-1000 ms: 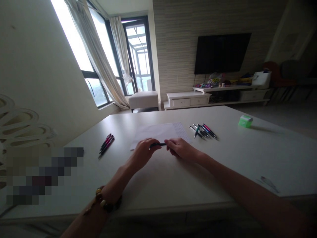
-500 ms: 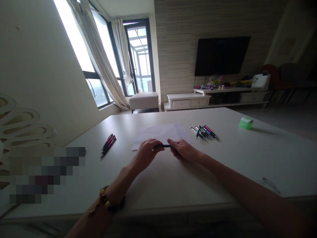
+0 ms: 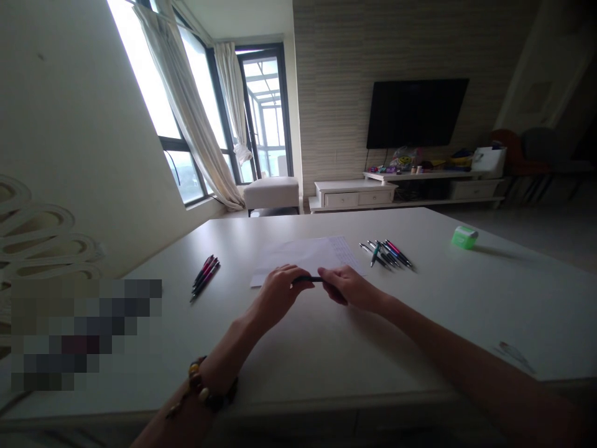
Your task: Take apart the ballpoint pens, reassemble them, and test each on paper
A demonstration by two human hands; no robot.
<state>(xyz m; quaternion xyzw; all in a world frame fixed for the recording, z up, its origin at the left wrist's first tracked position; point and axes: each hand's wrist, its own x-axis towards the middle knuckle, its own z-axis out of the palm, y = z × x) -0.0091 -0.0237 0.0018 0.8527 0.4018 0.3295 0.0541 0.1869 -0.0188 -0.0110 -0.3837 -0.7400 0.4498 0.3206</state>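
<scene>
Left hand (image 3: 276,292) and right hand (image 3: 349,287) each pinch one end of a slim dark pen (image 3: 308,279), just in front of white paper sheet (image 3: 303,254); loose pens (image 3: 386,253) right of sheet.

Pen (image 3: 308,279) ends buried in left hand (image 3: 277,289), right hand (image 3: 349,287); sheet (image 3: 303,254) print too small to read; patch (image 3: 86,333) at left pixelated.

one held pen (image 3: 310,279), three left pens (image 3: 205,278), about five right pens (image 3: 387,254), one paper sheet (image 3: 308,255), one green box (image 3: 464,237).

Both bare forearms stretch forward; the left hand (image 3: 278,291) and right hand (image 3: 351,289) nearly meet (knuckles up), fingers pinched closed.
</scene>
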